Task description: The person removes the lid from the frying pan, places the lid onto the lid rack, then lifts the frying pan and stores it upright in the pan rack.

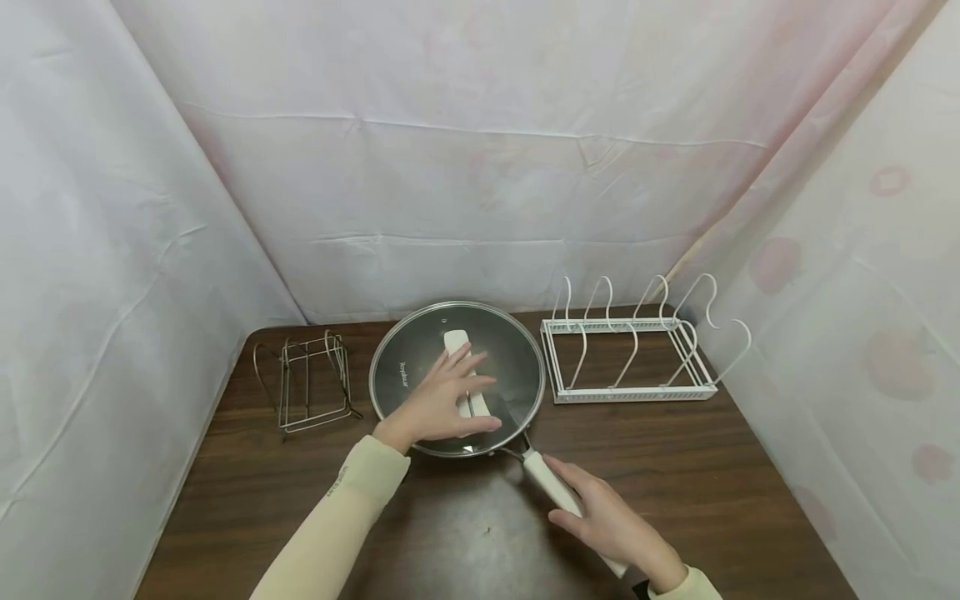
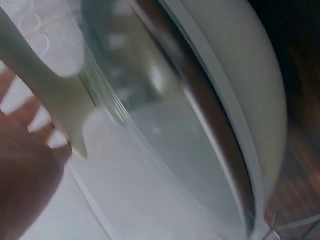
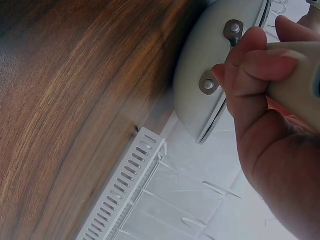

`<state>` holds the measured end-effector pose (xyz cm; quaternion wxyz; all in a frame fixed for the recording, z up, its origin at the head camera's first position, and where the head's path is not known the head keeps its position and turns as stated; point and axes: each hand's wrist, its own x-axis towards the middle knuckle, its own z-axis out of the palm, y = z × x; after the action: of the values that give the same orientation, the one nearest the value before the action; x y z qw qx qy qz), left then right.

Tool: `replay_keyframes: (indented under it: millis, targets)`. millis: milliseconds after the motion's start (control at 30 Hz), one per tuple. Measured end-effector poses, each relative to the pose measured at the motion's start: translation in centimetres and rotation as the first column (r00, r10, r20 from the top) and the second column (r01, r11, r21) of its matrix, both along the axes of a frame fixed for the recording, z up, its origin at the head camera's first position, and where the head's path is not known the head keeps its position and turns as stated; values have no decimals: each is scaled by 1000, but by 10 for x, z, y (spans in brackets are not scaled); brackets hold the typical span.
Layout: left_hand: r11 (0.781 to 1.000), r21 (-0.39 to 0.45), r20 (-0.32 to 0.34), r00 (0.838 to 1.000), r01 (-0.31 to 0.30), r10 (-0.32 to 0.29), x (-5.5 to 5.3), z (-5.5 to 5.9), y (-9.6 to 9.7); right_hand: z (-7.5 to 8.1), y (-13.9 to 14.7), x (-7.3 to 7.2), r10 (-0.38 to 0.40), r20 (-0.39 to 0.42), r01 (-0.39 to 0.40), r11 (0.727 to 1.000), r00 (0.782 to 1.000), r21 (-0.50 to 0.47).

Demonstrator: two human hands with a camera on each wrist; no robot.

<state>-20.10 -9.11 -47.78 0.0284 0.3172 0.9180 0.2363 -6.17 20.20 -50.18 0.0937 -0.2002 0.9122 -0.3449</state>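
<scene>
Pale cloth (image 1: 480, 183) hangs behind the tabletop (image 1: 705, 483). We see the left hand (image 1: 441, 402) spread wide over the lid handle (image 1: 455, 339), not gripping; the right hand (image 1: 609, 518) curls its fingers round the pan handle (image 1: 551, 482). The pan (image 3: 202, 57) sits by the back edge, between the left corner's wire rack (image 1: 318, 419) and the right's white rack (image 1: 637, 395)

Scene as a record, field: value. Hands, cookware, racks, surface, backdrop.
Left hand: fingers spread over the white lid handle
Right hand: fingers curled around the pan handle
Pan: pale outside, on the table, covered
Lid: clear glass, metal rim, on the pan
White rack: right of the pan, curved upright dividers
Wire rack: left of the pan, metal, smaller than the white rack
Table: dark wood grain
Backdrop: pale cloth on three sides
Pan contents: cannot tell
</scene>
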Motion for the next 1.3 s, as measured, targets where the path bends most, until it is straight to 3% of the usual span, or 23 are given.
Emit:
replay_keyframes:
  millis: [100,200,300,433,533,633,800,1300]
  targets:
    - [995,28,-9,995,-100,100,2,2,11,-1,0,0,-1,-7,1,1000,1000,-1]
    - [975,68,-41,976,-210,213,3,4,21,-2,1,0,2,-12,-2,1000,1000,2]
    - [934,107,-75,934,-340,349,3,6,28,-3,1,-1,3,-22,-2,1000,1000,5]
    - [861,143,-56,865,-488,499,4,6,35,-3,1,0,4,-23,-4,1000,1000,3]
    - [822,142,-5,830,-551,558,7,5,39,-3,1,1,9,-10,-8,1000,1000,5]
    - [800,112,41,808,-589,588,8,3,43,-3,1,3,9,-7,-9,1000,1000,12]
    - [799,73,61,802,-597,594,8,1,48,-1,0,2,2,-16,-2,1000,1000,7]
    - [833,145,166,843,-535,512,4,-6,44,-2,1,1,2,-41,-2,1000,999,7]
